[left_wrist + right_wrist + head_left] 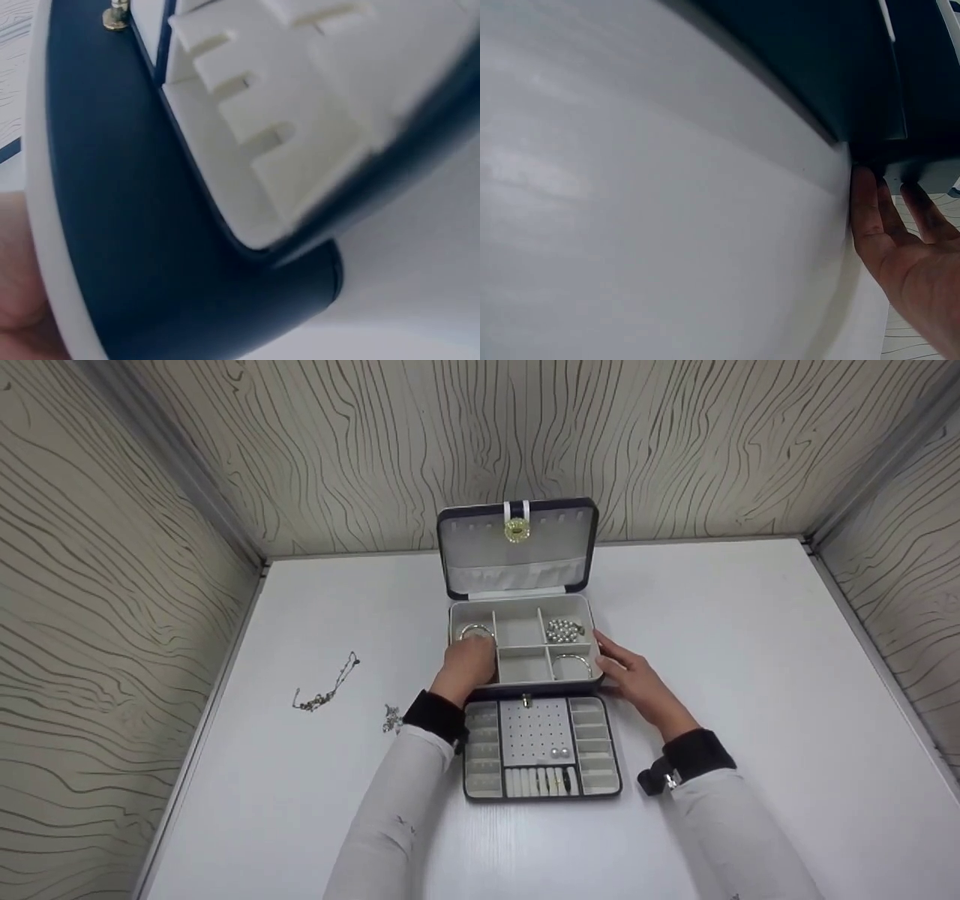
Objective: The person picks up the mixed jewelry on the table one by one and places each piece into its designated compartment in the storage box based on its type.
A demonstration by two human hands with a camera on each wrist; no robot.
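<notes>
In haste, the left hand (470, 661), grip hidden, may snag the round silvery bangle (477, 627) inside the navy rectangular box (540, 688) the straight-fingered right hand (637, 679) touches.

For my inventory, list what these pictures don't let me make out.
- Head: left grip hides its own fingertips, whatever lies beneath, and part of the bangle.
- Head: silvery piece beside the left cuff, too small to identify.
- Left wrist: left edge cuts off much of the left grip.
- Right wrist: inside of the jewelry box, hidden by its dark outside.
</notes>
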